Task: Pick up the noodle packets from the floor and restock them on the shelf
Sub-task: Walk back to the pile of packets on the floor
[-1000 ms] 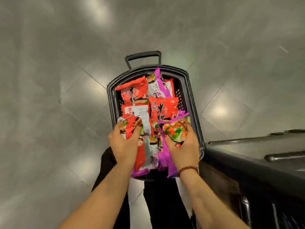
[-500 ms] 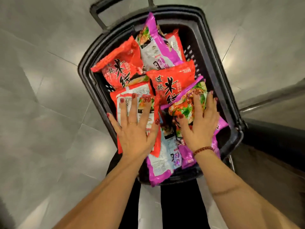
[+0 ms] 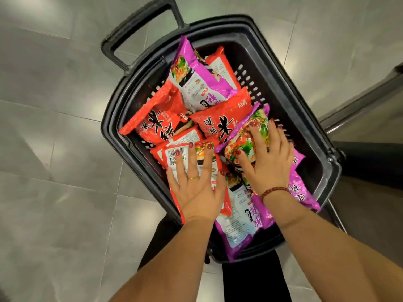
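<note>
Down they've come: a second ago both hands were curled round packets held up over the pile, and now each lies flat on top of it. Left hand point(image 3: 194, 188) first, fingers straight and fanned, the grip spread wide and pressing a red noodle packet point(image 3: 160, 152) that lies label side up; its long axis runs along the line of the forearm, the barcode end pointing away from the person toward the far left. Right hand point(image 3: 266, 166), beaded bracelet point(image 3: 274, 190) at the wrist, is splayed the same way over a purple noodle packet point(image 3: 246, 136), picture side up, its long axis slanting toward the far right wall. Neither hand pinches anything. Both forearms reach in from the near edge, roughly side by side, wrists just above the near rim. All of it sits in a black shopping basket point(image 3: 113, 127) on the grey tiled floor point(image 3: 54, 149), its pull handle point(image 3: 139, 25) sticking out at the far end. Beyond the fingertips, two red packets with bold black characters point(image 3: 157, 125) lie side by side, and another purple one point(image 3: 196, 77) leans up against the far wall.
</note>
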Motion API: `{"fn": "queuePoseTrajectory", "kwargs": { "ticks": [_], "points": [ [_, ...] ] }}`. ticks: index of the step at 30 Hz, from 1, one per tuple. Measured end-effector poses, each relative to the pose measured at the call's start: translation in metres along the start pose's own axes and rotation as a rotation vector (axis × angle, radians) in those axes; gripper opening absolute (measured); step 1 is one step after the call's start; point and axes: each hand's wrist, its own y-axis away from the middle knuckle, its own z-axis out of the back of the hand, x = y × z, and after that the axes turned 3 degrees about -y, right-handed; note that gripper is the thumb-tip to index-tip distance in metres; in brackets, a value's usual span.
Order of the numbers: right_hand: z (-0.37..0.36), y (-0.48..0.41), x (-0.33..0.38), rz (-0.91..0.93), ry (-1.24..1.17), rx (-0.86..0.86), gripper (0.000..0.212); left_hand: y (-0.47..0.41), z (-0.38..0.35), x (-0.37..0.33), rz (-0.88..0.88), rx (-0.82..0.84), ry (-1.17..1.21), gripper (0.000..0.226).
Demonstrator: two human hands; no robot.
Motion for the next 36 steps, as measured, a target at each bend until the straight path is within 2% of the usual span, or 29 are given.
{"fn": "queuePoseTrajectory", "kwargs": {
  "ticks": [5, 8, 15, 21, 25, 30, 36],
  "points": [
    [0.041, 0.016, 0.021, -0.046, 0.036, 0.078, 0.059, -0.009, 0.051, 0.010, -0.067, 0.241, 0.043, 0.061],
    [0.082, 0.037, 0.037, -0.003, -0.011, 0.032, 0.056, -0.017, 0.100, 0.028, -0.178, 0.260, 0.106, 0.058],
    [0.173, 0.107, 0.067, 0.083, -0.168, -0.060, 0.051, -0.009, 0.233, 0.049, -0.528, 0.034, 0.059, 0.045],
    [0.251, 0.169, 0.099, 0.191, -0.175, -0.136, 0.043, 0.057, 0.339, 0.056, -0.582, -0.131, 0.011, 0.043],
    [0.286, 0.189, 0.125, 0.249, -0.111, -0.114, 0.044, 0.078, 0.385, 0.069, -0.592, -0.150, -0.007, 0.042],
    [0.310, 0.191, 0.165, 0.277, -0.074, -0.127, 0.043, 0.074, 0.418, 0.093, -0.641, -0.183, -0.010, 0.043],
    [0.309, 0.166, 0.234, 0.217, -0.041, -0.100, 0.045, 0.029, 0.444, 0.146, -0.742, -0.165, -0.031, 0.044]
  ]
}}
